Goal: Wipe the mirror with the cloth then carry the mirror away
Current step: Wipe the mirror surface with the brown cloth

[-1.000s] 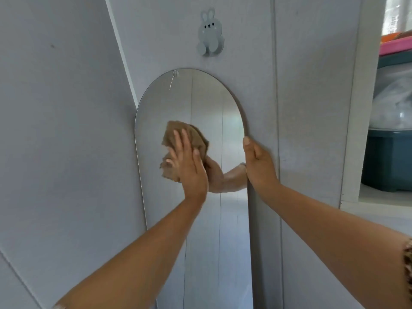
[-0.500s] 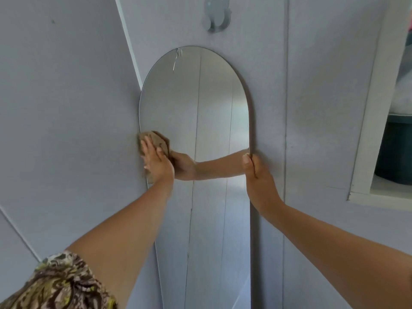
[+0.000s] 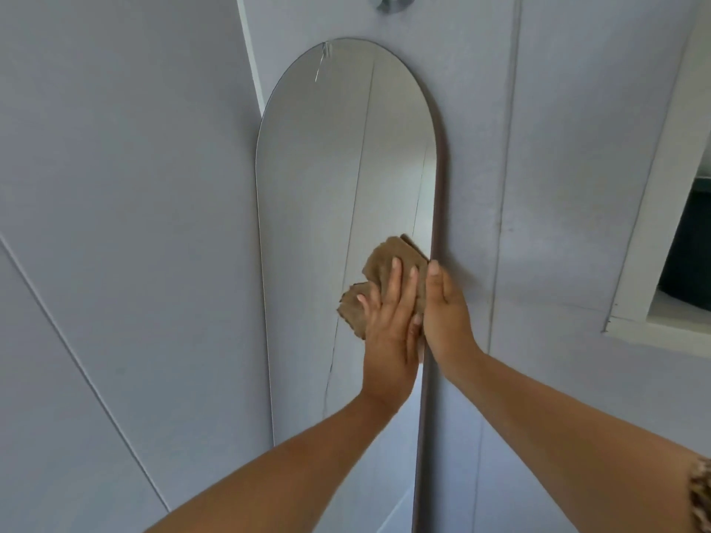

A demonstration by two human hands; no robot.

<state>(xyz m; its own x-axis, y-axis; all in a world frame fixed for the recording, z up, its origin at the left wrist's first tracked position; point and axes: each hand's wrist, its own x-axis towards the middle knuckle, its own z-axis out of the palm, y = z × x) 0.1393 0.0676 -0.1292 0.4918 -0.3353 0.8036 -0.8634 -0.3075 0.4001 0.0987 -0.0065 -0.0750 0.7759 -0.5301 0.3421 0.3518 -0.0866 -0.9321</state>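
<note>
A tall arch-topped mirror [image 3: 338, 178] leans upright against a pale grey panelled wall, its lower end out of frame. A crumpled brown cloth [image 3: 388, 263] lies flat against the glass near the right edge. My left hand [image 3: 388, 328] presses on the cloth with fingers spread flat over it. My right hand [image 3: 446, 317] grips the mirror's right edge, thumb on the front, fingers hidden behind. The two hands touch side by side.
A grey wall panel [image 3: 127, 225] angles in on the left, meeting the mirror's left edge. A white-framed opening [image 3: 654, 225] with a dark bin inside sits at the right. The bottom of a wall hook [image 3: 392, 1] shows above the mirror.
My left hand has swept the cloth from the mirror's left edge across to its right edge, beside my right hand. The right hand keeps its grip on the edge.
</note>
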